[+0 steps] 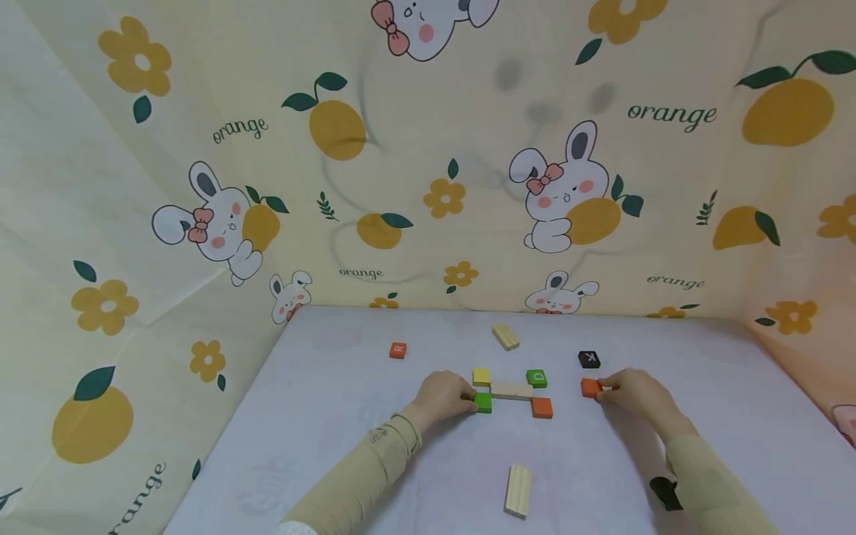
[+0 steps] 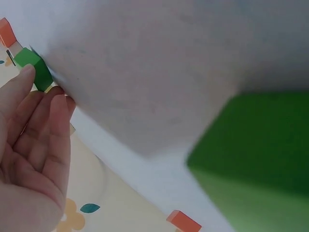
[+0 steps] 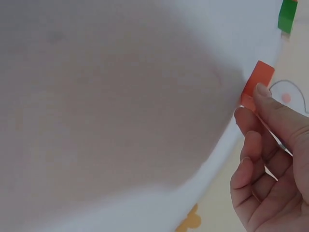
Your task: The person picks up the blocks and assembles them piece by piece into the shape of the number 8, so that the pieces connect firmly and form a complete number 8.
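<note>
In the head view my left hand (image 1: 444, 397) pinches a green block (image 1: 483, 403) at the left end of a flat wooden plank (image 1: 511, 391). A yellow block (image 1: 481, 377) lies just behind that green one. At the plank's right end are a green D block (image 1: 537, 378) and an orange block (image 1: 542, 408). My right hand (image 1: 638, 397) holds another orange block (image 1: 591, 388) between thumb and fingers, right of the group. The left wrist view shows the hand (image 2: 38, 140) on its green block (image 2: 35, 67); the right wrist view shows thumb and finger on the orange block (image 3: 259, 79).
An orange R block (image 1: 397, 350) lies at the back left and a black K block (image 1: 589, 360) at the back right. One wooden piece (image 1: 505, 336) rests behind the group, another (image 1: 518, 491) near the front. A patterned cloth (image 1: 401, 148) hangs behind the table.
</note>
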A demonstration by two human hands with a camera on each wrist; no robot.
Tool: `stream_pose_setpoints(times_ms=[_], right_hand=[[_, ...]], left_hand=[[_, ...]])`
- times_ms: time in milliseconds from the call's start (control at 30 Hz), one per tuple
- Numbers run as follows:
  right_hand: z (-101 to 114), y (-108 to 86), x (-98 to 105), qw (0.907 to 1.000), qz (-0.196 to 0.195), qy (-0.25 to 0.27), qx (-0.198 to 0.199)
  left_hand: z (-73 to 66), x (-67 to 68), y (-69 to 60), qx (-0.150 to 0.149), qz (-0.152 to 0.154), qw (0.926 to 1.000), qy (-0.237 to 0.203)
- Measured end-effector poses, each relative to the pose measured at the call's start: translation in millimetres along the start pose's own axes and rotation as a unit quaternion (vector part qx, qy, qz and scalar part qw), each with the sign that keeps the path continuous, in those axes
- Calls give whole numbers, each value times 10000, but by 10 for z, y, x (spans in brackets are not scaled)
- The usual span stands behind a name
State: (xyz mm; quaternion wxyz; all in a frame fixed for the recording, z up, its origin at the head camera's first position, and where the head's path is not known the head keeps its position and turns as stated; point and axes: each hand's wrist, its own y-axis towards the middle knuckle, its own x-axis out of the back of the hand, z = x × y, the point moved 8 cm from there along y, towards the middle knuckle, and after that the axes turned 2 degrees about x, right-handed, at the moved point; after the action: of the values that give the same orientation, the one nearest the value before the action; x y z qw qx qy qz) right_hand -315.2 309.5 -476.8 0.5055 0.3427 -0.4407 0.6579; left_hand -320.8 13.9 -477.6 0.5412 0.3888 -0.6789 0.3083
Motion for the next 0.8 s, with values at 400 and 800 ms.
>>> stream_pose_setpoints(times_ms=[400,800], right_hand=[[127,-178,-100,9995,-83,-14,303],[208,-309,-241,9994,77,212,245]], left_hand=[[-16,-8,-33,15,-47,10000,59],[-27,16,-49,68,-162,9997,160]])
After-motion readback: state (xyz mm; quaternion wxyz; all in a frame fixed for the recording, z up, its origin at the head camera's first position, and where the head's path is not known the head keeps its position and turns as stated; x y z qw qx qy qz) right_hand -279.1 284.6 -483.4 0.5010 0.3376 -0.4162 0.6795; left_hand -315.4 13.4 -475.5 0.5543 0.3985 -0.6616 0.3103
